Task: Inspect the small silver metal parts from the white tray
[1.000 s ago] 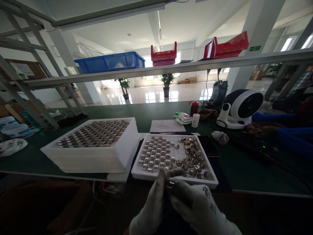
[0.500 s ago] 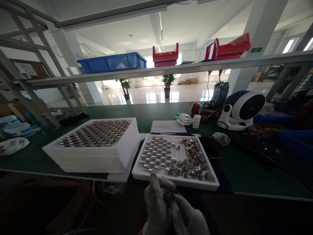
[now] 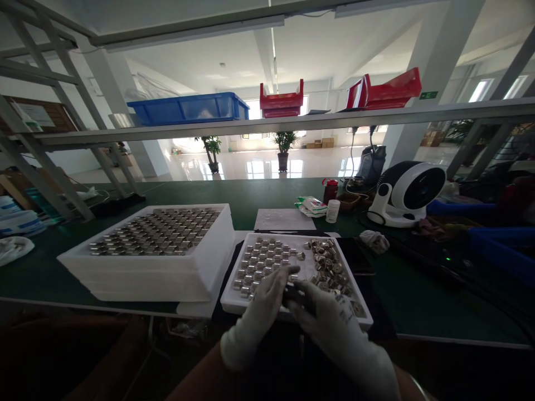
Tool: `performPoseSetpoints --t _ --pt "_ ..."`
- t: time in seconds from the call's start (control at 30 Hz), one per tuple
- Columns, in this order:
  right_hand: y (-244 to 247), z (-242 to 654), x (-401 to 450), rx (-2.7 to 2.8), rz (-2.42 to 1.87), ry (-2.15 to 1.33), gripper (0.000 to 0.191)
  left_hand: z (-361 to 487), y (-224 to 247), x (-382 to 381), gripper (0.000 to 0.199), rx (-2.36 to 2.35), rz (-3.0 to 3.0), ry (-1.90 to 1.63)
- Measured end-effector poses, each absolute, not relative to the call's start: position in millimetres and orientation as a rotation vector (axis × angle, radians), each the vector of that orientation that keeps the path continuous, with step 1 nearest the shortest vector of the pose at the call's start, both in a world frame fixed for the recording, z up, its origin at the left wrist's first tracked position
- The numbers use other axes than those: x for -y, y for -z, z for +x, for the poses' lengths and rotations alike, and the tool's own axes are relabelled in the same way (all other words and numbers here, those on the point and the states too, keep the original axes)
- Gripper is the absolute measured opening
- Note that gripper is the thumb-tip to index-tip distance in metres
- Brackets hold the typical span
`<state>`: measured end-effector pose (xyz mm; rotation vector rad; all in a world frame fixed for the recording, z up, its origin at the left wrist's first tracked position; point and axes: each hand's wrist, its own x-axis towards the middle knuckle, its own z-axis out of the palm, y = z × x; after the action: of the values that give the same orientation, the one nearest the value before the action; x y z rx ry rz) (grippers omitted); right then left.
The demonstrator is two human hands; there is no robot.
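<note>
Both hands wear pale gloves and meet over the front edge of a white foam tray (image 3: 297, 239). My left hand (image 3: 267, 298) has its fingers closed at a small dark metal part (image 3: 289, 289), mostly hidden between the hands. My right hand (image 3: 320, 309) is closed around the same spot from the right. In the tray, silvery metal cylinders (image 3: 267, 253) stand in staggered rows on the left, and loose metal parts (image 3: 328, 262) lie heaped on the right.
A taller white foam stack (image 3: 146, 278) filled with cylinders sits at left. Behind the tray are a paper sheet (image 3: 285, 219), a white bottle (image 3: 332, 211) and a red bottle (image 3: 330, 191). A fan (image 3: 407, 195) stands at right; a shelf (image 3: 267, 127) spans above.
Both hands have moved up and forward from below the tray to over its front edge, now covering some parts. The camera view has shifted slightly.
</note>
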<state>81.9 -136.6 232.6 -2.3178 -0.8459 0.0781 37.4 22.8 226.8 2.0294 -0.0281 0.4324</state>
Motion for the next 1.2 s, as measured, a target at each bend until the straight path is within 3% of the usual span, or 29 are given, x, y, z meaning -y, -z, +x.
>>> performPoseSetpoints --t 0.23,0.37,0.5,0.77,0.87,1.0,1.2 --pt "-259 217 114 0.538 -2.636 -0.022 0.034 143 -236 -51 0.036 0.033 2.608 -0.169" --pt "-261 240 108 0.452 -2.652 -0.05 0.035 173 -228 -39 0.025 0.047 2.776 -0.018" --pt "-261 217 122 0.43 -2.517 -0.026 0.039 178 -230 -38 0.02 0.03 2.716 -0.04" --pt "-226 113 152 0.503 -2.074 -0.018 0.049 99 -265 -46 0.047 0.16 2.053 -0.152" --pt "-218 76 152 0.631 -1.899 -0.015 0.047 51 -254 -28 0.059 0.16 1.945 -0.245" --pt "-217 45 155 0.729 -1.901 -0.089 0.035 9 -224 -6 0.05 0.06 1.831 -0.486" --pt "-220 19 157 0.678 -2.007 -0.295 0.042 -4 -209 12 0.06 -0.261 1.396 -0.464"
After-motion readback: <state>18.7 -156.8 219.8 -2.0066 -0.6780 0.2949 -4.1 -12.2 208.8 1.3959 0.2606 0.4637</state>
